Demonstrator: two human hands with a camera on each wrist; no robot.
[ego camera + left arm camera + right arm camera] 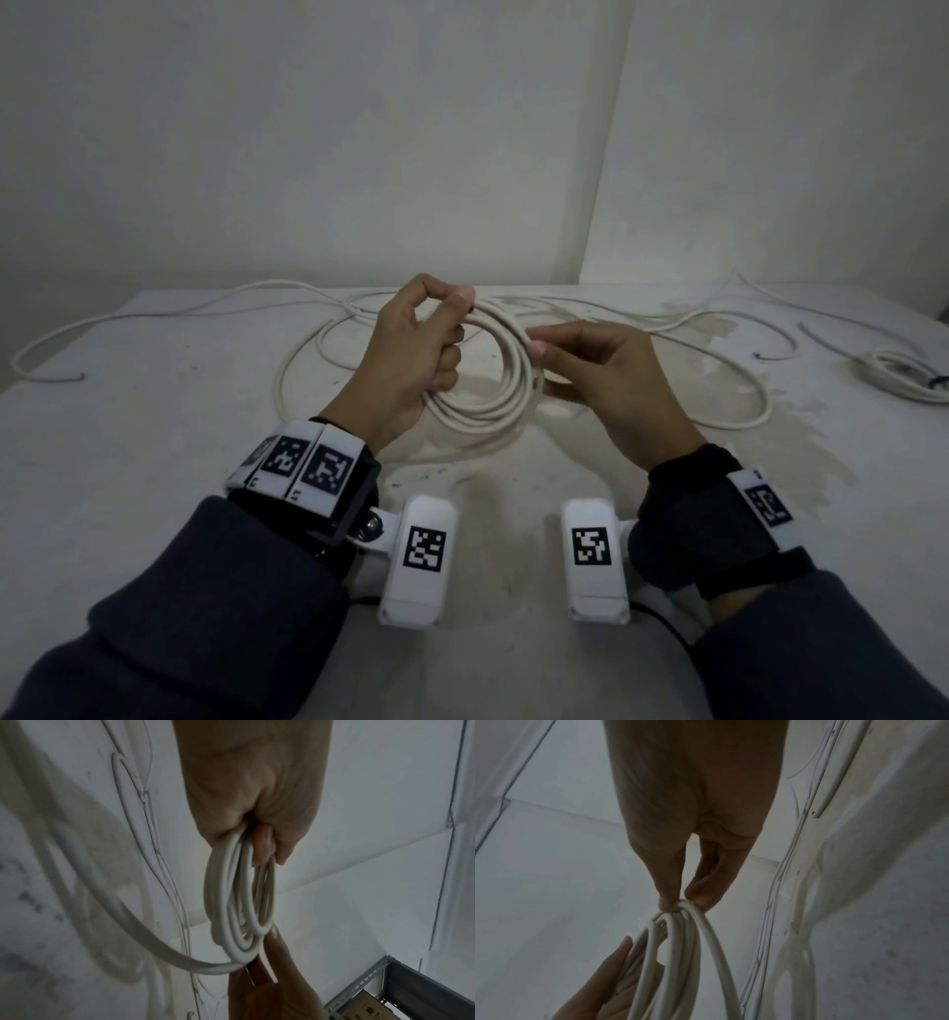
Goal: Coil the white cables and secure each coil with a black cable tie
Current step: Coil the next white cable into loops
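Observation:
A white cable coil (493, 406) of several loops hangs just above the table between my hands. My left hand (457, 318) grips its upper left side, fingers curled round the loops and thumb on top. My right hand (539, 365) pinches the right side between thumb and fingers. The left wrist view shows the coil (239, 892) running out of my left hand (257, 833), with a loose tail sweeping down to the left. In the right wrist view, my right hand (680, 900) pinches the top of the coil (680, 953). No loose black tie shows.
Uncoiled white cable (308, 360) loops over the white table (154, 488) behind the hands, and a long run (154, 313) trails left. At the far right edge lies a second coil (893, 367) with a dark bit on it. A metal shelf frame (372, 983) stands nearby.

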